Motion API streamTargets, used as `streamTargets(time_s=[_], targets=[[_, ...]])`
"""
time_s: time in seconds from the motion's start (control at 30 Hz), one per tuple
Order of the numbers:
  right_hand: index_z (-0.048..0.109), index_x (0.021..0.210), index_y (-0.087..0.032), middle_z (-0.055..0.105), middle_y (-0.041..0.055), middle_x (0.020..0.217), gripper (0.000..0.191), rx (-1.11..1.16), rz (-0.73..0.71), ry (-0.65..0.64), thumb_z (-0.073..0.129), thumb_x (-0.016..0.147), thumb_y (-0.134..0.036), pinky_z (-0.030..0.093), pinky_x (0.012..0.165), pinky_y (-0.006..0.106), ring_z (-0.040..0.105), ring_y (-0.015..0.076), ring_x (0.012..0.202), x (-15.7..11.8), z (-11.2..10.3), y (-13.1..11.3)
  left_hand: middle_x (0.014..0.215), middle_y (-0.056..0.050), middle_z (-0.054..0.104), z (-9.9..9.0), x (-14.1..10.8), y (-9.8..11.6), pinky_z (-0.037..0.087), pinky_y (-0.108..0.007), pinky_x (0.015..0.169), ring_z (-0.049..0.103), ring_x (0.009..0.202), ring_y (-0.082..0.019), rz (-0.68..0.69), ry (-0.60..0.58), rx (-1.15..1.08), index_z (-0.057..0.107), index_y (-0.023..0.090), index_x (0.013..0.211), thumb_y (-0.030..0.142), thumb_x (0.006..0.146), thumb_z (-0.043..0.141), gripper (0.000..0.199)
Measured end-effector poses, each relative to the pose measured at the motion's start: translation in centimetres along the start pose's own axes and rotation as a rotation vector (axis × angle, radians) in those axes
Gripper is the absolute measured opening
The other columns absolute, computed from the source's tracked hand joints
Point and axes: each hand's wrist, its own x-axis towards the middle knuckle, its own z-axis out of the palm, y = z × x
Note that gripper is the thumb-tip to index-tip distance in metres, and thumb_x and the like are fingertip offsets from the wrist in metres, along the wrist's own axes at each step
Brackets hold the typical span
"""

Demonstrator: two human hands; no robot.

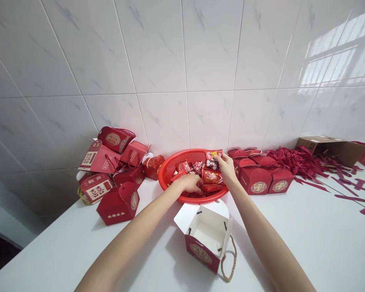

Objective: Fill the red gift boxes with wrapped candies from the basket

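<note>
A red plastic basket (pixel 167 162) with perforated sides holds several red snack packets (pixel 212 177). My right hand (pixel 227 166) pinches a small red packet with a cartoon print (pixel 212 159) at the basket's right rim. Inside the basket, my left hand (pixel 192 183) is closed, with its fingers curled down among the packets; what they grip is hidden. In front of the basket, between my forearms, stands a red gift box (pixel 202 253) with its white flaps spread. Its white inside shows no packets, and a twisted rope handle (pixel 232 259) hangs at its right side.
Several red gift boxes (pixel 118 205) are piled at left against the tiled wall (pixel 161 121). More closed red boxes (pixel 253 180) stand right of the basket. Beyond them lie dark red ribbons (pixel 294 160) and an open cardboard box (pixel 322 142) on the white table (pixel 310 235).
</note>
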Motion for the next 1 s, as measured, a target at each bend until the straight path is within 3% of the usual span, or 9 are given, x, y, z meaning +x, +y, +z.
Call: streamTargets(time_s=[0.17, 0.37, 0.53, 0.63, 0.77, 1.0], targets=[[0.069, 0.077, -0.02, 0.072, -0.0002, 0.076, 0.023, -0.015, -0.016, 0.003, 0.072, 0.065, -0.039, 0.051, 0.068, 0.029, 0.064, 0.0177, 0.07, -0.1, -0.1, 0.2, 0.084, -0.001, 0.078, -0.3, 0.1, -1.4, 0.049, -0.025, 0.069, 0.07, 0.079, -0.021, -0.024, 0.158, -0.121, 0.077, 0.025, 0.086, 0.033, 0.084, 0.065, 0.014], [0.069, 0.077, -0.019, 0.072, -0.0003, 0.074, 0.024, -0.003, 0.006, -0.015, 0.073, 0.063, -0.039, 0.051, 0.068, 0.029, 0.064, 0.0181, 0.07, 0.0, -0.2, 0.2, 0.079, -0.001, 0.071, 0.1, 0.9, -2.0, 0.052, -0.034, 0.078, 0.066, 0.075, -0.017, -0.035, 0.297, -0.239, 0.068, 0.016, 0.081, 0.041, 0.097, 0.057, 0.032], [0.068, 0.077, -0.02, 0.071, -0.0008, 0.072, 0.025, -0.015, 0.012, -0.031, 0.073, 0.063, -0.04, 0.052, 0.067, 0.03, 0.065, 0.0184, 0.07, 0.2, -0.4, 0.3, 0.07, -0.001, 0.068, 0.0, 0.9, -1.7, 0.05, -0.033, 0.074, 0.066, 0.073, -0.02, -0.015, 0.457, -0.352, 0.061, 0.019, 0.07, 0.039, 0.093, 0.056, 0.03], [0.068, 0.078, -0.02, 0.072, -0.0003, 0.075, 0.024, -0.043, 0.004, -0.021, 0.071, 0.065, -0.039, 0.052, 0.07, 0.03, 0.066, 0.019, 0.073, 0.4, -0.5, 0.6, 0.081, -0.002, 0.07, -0.2, 0.5, -1.3, 0.049, -0.031, 0.074, 0.066, 0.081, -0.022, 0.005, 0.617, -0.427, 0.061, 0.022, 0.082, 0.041, 0.087, 0.06, 0.019], [0.068, 0.079, -0.021, 0.072, -0.0003, 0.079, 0.026, -0.117, 0.028, -0.023, 0.072, 0.065, -0.042, 0.052, 0.07, 0.03, 0.065, 0.0197, 0.076, 0.8, -0.6, 1.4, 0.092, -0.001, 0.067, -0.3, 0.1, -0.9, 0.049, -0.029, 0.079, 0.064, 0.087, -0.019, 0.059, 0.79, -0.512, 0.054, 0.023, 0.094, 0.039, 0.084, 0.064, 0.022], [0.068, 0.073, -0.019, 0.072, 0.0021, 0.073, 0.032, -0.131, 0.125, -0.23, 0.08, 0.065, -0.048, 0.052, 0.063, 0.03, 0.067, 0.0213, 0.073, 0.0, -0.5, 1.2, 0.087, 0.002, 0.068, -0.3, -0.2, -0.4, 0.049, -0.028, 0.076, 0.064, 0.08, -0.017, 0.159, 0.702, -0.538, 0.055, 0.022, 0.083, 0.033, 0.076, 0.074, 0.023]])
